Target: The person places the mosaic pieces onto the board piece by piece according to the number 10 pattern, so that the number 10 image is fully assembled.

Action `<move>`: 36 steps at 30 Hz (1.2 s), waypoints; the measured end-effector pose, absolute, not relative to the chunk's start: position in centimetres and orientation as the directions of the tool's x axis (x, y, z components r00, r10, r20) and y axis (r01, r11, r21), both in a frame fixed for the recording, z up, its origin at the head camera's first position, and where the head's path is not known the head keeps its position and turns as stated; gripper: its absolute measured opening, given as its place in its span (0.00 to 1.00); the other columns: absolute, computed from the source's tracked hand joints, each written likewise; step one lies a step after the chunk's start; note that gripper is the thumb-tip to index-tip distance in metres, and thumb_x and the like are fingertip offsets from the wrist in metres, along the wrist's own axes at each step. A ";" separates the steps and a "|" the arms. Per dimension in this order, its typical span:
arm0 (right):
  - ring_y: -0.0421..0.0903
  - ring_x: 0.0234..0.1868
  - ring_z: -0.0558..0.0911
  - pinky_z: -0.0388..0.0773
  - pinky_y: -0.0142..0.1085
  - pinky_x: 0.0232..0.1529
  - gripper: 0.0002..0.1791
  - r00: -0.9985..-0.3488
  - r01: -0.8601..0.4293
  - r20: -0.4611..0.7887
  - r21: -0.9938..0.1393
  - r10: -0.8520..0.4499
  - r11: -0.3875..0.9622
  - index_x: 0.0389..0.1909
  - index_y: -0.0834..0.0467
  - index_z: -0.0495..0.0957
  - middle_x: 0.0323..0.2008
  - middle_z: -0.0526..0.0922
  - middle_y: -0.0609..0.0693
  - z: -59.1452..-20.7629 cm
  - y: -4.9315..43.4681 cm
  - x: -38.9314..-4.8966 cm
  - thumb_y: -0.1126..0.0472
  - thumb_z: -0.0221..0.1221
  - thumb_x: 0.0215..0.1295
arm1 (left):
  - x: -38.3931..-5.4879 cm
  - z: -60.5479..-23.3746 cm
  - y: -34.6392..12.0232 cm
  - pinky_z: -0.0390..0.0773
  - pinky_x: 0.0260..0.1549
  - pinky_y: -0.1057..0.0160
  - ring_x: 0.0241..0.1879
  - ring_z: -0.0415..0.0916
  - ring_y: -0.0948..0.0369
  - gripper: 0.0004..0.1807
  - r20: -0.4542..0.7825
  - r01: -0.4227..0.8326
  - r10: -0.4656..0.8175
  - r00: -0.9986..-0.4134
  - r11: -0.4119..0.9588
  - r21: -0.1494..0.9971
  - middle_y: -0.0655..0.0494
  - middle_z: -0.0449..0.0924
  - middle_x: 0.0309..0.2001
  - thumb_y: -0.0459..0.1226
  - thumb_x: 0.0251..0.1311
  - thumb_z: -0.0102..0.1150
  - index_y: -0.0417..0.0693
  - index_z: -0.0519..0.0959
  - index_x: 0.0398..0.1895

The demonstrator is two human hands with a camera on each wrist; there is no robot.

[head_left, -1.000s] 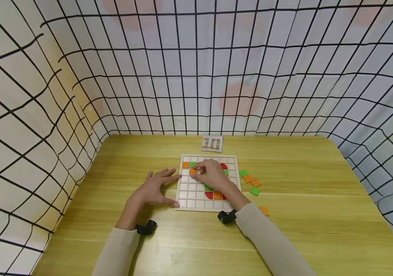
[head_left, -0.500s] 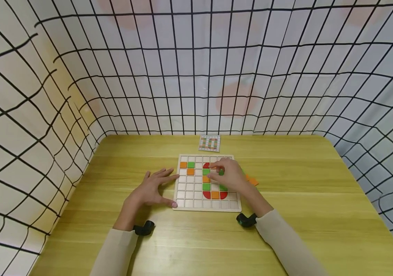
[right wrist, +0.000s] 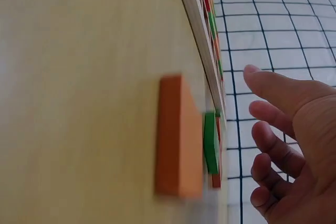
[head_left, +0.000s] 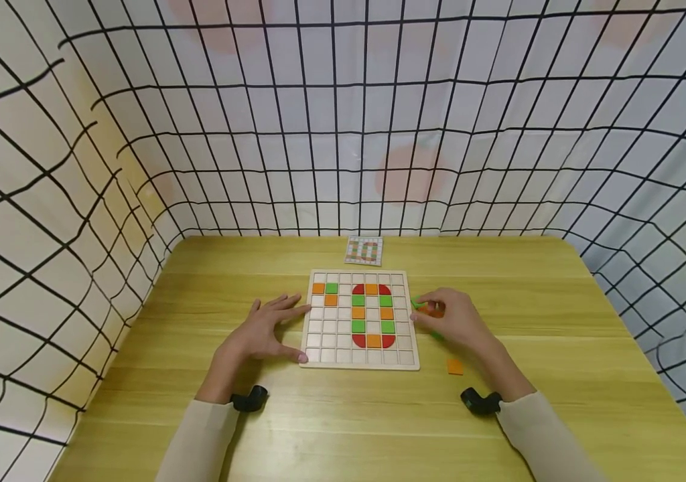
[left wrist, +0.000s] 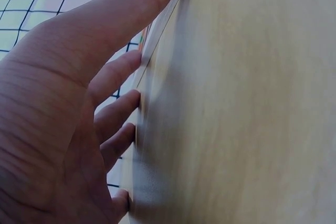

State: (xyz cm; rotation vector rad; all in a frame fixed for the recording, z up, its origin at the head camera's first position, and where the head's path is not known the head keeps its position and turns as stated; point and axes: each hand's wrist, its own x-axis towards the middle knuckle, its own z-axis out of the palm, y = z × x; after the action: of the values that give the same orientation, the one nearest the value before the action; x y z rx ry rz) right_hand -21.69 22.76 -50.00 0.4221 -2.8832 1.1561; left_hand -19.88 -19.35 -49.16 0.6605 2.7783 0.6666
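Note:
A square wooden grid board (head_left: 322, 339) lies on the table, bearing a closed ring of red, green and orange pieces. Two orange tiles and one green tile sit in its upper left squares. My left hand (head_left: 263, 329) lies along the board's left edge, thumb at the lower corner, fingers extended. Just past the right edge, my right hand (head_left: 454, 318) is over loose tiles, fingertips right at a green tile (head_left: 417, 302). Its thumb and index finger stand apart in the right wrist view, with nothing between them. The hand partly covers an orange tile (head_left: 433, 312).
A small printed card (head_left: 364, 251) with a coloured grid pattern lies beyond the board. One orange tile (head_left: 455, 366) is on the table (head_left: 343, 428) nearer me, right of the board. Black netting (head_left: 343, 134) surrounds the table at the back and sides.
My right hand has moved right, from the board's upper left squares across it to the loose tiles, uncovering the coloured ring. My left hand keeps its place at the board's edge.

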 end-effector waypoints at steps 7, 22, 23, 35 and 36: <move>0.46 0.35 0.74 0.70 0.35 0.35 0.21 -0.969 -0.234 0.087 -0.621 -0.231 0.749 0.48 0.52 0.88 0.32 0.80 0.46 -50.4 25.3 -19.9 0.44 0.74 0.59 | -19.9 -49.2 -19.3 0.35 0.74 0.25 0.82 0.47 0.45 0.57 -0.100 0.379 0.472 -0.876 0.801 0.463 0.55 0.53 0.83 0.68 0.39 0.77 0.67 0.67 0.77; 0.44 0.36 0.75 0.73 0.36 0.37 0.22 -0.978 -0.185 0.039 -0.624 -0.205 0.760 0.44 0.49 0.89 0.33 0.81 0.44 -51.3 27.7 -17.7 0.40 0.76 0.54 | -20.0 -49.6 -19.6 0.34 0.75 0.26 0.83 0.47 0.46 0.57 -0.082 0.391 0.479 -0.874 0.793 0.467 0.55 0.54 0.82 0.70 0.39 0.76 0.67 0.67 0.77; 0.44 0.36 0.76 0.72 0.36 0.37 0.23 -0.976 -0.195 0.048 -0.619 -0.210 0.761 0.44 0.49 0.89 0.33 0.81 0.43 -51.4 27.7 -17.7 0.40 0.76 0.54 | -20.0 -49.6 -19.6 0.34 0.74 0.26 0.83 0.47 0.46 0.57 -0.081 0.391 0.480 -0.874 0.792 0.469 0.54 0.54 0.82 0.70 0.39 0.76 0.67 0.68 0.77; 0.42 0.36 0.78 0.77 0.37 0.40 0.19 -0.970 -0.232 0.089 -0.627 -0.227 0.743 0.45 0.52 0.90 0.32 0.84 0.41 -52.2 28.0 -17.9 0.44 0.74 0.59 | -20.1 -49.9 -19.7 0.34 0.74 0.25 0.82 0.48 0.45 0.57 -0.073 0.393 0.479 -0.875 0.789 0.473 0.54 0.55 0.82 0.69 0.39 0.77 0.67 0.68 0.77; 0.41 0.36 0.78 0.77 0.37 0.41 0.18 -0.968 -0.240 0.094 -0.626 -0.234 0.742 0.45 0.52 0.90 0.31 0.84 0.41 -52.2 28.0 -18.0 0.44 0.74 0.60 | -20.1 -49.9 -19.7 0.34 0.74 0.25 0.82 0.48 0.45 0.57 -0.072 0.393 0.479 -0.875 0.789 0.472 0.54 0.55 0.82 0.69 0.39 0.77 0.67 0.68 0.77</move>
State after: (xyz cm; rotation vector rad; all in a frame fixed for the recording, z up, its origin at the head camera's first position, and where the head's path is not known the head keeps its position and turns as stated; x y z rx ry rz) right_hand -17.95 28.02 -52.17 0.3980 -2.9232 1.0532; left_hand -20.11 -19.69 -49.89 0.6865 2.7911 0.6748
